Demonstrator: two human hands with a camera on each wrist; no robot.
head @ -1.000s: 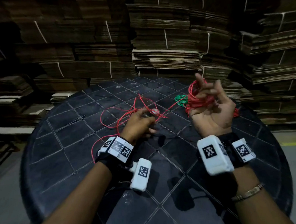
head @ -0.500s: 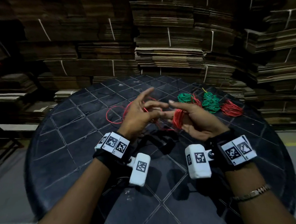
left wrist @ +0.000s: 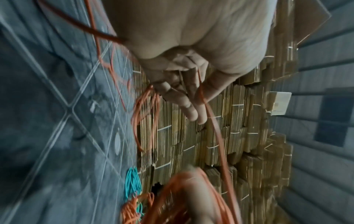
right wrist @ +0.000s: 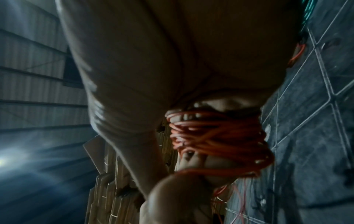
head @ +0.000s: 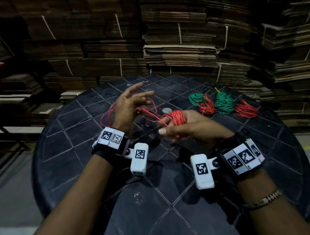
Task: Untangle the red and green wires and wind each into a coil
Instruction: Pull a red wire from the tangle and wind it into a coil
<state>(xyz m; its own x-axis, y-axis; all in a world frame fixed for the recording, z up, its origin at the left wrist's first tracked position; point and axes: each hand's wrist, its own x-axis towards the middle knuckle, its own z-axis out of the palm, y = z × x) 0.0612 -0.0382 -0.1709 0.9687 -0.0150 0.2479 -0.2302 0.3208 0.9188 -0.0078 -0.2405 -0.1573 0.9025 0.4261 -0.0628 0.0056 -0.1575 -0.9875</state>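
Right hand: palm turned up, red wire coil wound round its fingers.
Left hand: raised, fingers spread, loose red wire running from it to the coil.
Table: round, black, scored in a diamond grid.
Far right of table: two green coils and two red coils, touching in a row.
Background: bundled stacks of flat cardboard.

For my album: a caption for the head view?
Right hand wound with red wire; left hand feeds the strand.
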